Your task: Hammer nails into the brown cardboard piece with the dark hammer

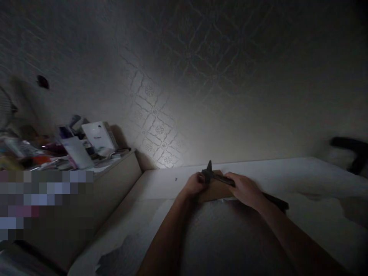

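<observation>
A dark hammer (pixel 207 173) lies slantwise in front of me, its pointed head up and to the left. My right hand (pixel 245 188) is wrapped round its handle, whose end (pixel 277 201) sticks out beyond the wrist. Close against the hammer head, my left hand (pixel 196 184) is closed with curled fingers; what it grips is hidden. Between and below both hands is a brown flat piece (pixel 215 191), like wood or cardboard, on a white surface (pixel 161 184). The dim light blurs the details.
To the left, a white cabinet (pixel 115 184) carries clutter and a white box (pixel 99 136). A small dark bit (pixel 176 179) lies on the white surface. Behind rises a patterned wall (pixel 155 111). A dark curved object (pixel 352 147) stands at the right edge.
</observation>
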Tool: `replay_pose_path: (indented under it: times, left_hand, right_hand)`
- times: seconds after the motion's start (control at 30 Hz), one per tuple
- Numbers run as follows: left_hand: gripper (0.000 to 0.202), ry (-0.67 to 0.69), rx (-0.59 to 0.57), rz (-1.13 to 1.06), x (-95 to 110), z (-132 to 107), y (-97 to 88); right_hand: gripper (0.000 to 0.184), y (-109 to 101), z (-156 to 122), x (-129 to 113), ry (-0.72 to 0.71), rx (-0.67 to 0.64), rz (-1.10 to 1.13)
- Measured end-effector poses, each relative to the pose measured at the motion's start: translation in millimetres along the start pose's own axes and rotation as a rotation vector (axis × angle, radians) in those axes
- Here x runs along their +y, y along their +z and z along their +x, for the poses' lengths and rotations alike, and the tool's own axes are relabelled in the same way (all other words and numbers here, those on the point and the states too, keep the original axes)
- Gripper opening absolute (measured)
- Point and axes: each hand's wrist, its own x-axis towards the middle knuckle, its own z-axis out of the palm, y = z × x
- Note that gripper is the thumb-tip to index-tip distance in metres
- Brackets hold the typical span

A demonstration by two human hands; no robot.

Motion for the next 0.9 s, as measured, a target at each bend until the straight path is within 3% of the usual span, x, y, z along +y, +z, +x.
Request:
replay_pose_path:
  times: [0.9]
  left_hand:
    - [0.024,0.016,-0.014,-0.042,-2.5,0.6,-0.3]
  right_hand:
    - [0.034,-3.6,-1.0,-5.6,0.020,0.005,-0.004]
